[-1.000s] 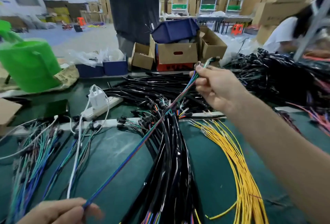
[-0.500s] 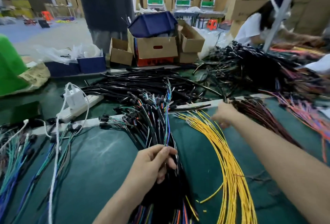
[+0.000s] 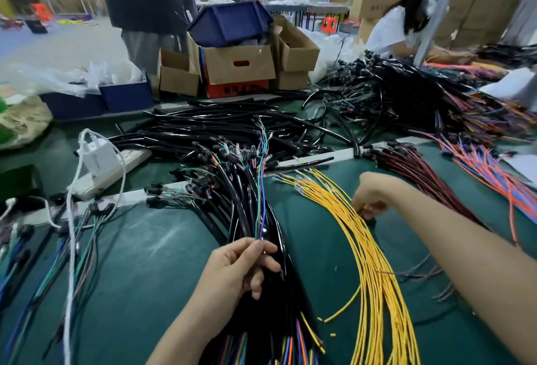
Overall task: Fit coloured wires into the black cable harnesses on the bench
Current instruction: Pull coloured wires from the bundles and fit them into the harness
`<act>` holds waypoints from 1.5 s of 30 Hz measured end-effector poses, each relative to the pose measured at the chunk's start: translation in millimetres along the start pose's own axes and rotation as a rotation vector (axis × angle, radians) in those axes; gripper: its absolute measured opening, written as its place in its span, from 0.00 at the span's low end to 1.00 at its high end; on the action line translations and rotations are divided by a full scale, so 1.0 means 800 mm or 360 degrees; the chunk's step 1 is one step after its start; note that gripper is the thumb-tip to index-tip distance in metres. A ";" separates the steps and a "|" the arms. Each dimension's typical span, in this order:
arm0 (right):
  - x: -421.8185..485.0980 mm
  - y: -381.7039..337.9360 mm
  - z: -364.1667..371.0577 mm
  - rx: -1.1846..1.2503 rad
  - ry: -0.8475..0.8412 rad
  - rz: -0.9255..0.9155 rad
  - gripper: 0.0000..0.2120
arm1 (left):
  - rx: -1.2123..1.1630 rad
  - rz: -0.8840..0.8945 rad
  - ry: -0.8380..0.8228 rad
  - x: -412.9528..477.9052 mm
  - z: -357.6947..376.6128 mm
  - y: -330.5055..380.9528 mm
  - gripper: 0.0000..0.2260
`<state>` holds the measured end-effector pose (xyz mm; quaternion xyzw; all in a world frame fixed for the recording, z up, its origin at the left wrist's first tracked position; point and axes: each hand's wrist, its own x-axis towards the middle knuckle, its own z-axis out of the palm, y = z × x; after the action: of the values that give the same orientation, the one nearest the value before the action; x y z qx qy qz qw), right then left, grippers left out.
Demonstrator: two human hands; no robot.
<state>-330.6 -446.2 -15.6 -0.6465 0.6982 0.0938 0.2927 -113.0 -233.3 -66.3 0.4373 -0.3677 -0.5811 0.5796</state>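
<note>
My left hand (image 3: 242, 266) pinches a thin bundle of green, blue and orange wires (image 3: 260, 187) that stands up over a thick pile of black cable harnesses (image 3: 247, 199) in the middle of the green bench. My right hand (image 3: 373, 194) is lowered onto the fan of yellow wires (image 3: 369, 254) to the right of that pile, with its fingers closed around a few strands near their upper ends. The tips of those fingers are hidden under the hand.
Loose black tubing (image 3: 220, 132) lies behind the harnesses, with a white power strip and charger (image 3: 101, 161) at left. Dark red wires (image 3: 412, 173) and orange wires (image 3: 491, 173) sit at right. Cardboard boxes (image 3: 238, 65) line the far edge. Two persons stand behind the bench.
A second ago both hands stretched the coloured bundle out between them. The right hand has let go and dropped onto the yellow wires; the left hand moved up to the harness pile, still gripping the bundle.
</note>
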 end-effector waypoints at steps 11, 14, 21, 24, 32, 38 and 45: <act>-0.076 -0.005 -0.106 0.1681 0.0320 -0.0611 0.09 | -0.0141 -0.0066 -0.0072 -0.002 -0.001 0.005 0.08; -0.118 -0.034 -0.108 0.1774 0.0312 -0.0871 0.06 | -0.0160 -0.0068 -0.0040 0.000 0.000 0.003 0.09; -0.139 -0.096 -0.043 0.1633 -0.0010 -0.1177 0.10 | -0.0200 -0.0058 -0.0010 0.000 0.000 0.003 0.10; -0.117 -0.100 -0.019 0.1315 0.0062 -0.1192 0.11 | -0.0177 -0.0055 -0.0012 0.000 0.000 0.003 0.09; -0.062 -0.045 0.015 0.0806 0.0534 -0.0782 0.11 | -0.0152 -0.0036 -0.0030 0.001 0.001 0.003 0.10; -0.076 -0.042 -0.005 0.1653 0.0449 -0.0921 0.13 | -0.0143 0.0021 0.0067 0.000 0.003 -0.002 0.11; -0.127 -0.093 0.023 0.1574 0.0013 -0.1330 0.11 | -0.0153 -0.0046 0.0085 0.000 0.004 -0.001 0.12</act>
<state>-255.0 -361.2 41.5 -0.6529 0.3497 -0.3633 0.5652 -116.0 -233.6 -66.2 0.4296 -0.3175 -0.5943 0.6012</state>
